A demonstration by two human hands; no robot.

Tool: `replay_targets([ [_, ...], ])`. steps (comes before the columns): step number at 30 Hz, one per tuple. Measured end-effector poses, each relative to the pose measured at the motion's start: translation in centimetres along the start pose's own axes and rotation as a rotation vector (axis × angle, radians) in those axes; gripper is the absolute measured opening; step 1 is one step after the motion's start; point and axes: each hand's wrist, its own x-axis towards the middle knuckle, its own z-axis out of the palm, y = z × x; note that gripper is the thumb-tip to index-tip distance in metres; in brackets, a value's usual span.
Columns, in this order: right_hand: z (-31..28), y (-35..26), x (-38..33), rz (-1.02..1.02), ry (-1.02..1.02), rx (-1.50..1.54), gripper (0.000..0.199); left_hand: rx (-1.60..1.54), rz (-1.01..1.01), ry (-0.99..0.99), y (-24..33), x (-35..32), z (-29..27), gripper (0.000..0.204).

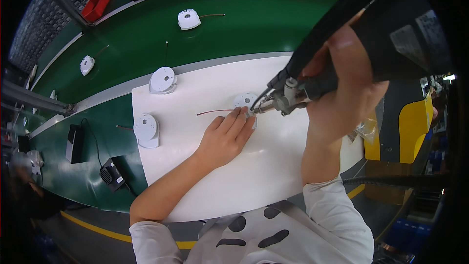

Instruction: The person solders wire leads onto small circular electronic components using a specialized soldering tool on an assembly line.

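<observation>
My left hand (222, 142) rests on the white work surface (220, 190), its fingertips pressed together on the near edge of a white round plastic housing (244, 99). A thin red wire runs leftward from that housing. Wrapped around a dark power screwdriver is my right hand (349, 85), held above and to the right. The screwdriver's metal nose (286, 100), fed by a black hose, points down and left at the housing, right beside my left fingertips. Whether its tip touches the housing is hidden by those fingers.
Similar white housings stand at the sheet's left edge (146, 129), behind it (163, 79) and on the green belt (188, 19). Black adapters (113, 173) with cords lie left. A yellow-and-black stand (415, 127) is at right. Red bins (96, 5) are at the back; another person is far left.
</observation>
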Motion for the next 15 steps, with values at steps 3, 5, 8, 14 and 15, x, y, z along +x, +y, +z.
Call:
replay_targets([
  [3,0.8,0.2,-0.8,0.571,0.357,0.713,0.023,-0.022,-0.009,0.015,0.0,0.1,-0.1,0.047],
  [5,0.8,-0.8,0.1,0.609,0.412,0.637,0.021,-0.029,-0.015,0.001,-0.2,0.1,-0.6,0.045],
  [8,-1.4,-1.1,0.8,0.688,0.480,0.503,0.032,-0.278,0.034,-0.008,-0.3,0.3,-1.1,0.038],
  [14,-2.8,-1.0,1.6,0.695,0.503,0.474,0.032,-0.314,0.103,-0.033,-0.4,0.5,-0.9,0.038],
  [15,-2.5,-1.2,1.7,0.695,0.504,0.474,0.032,-0.313,0.104,-0.034,-0.5,0.5,-0.9,0.038],
])
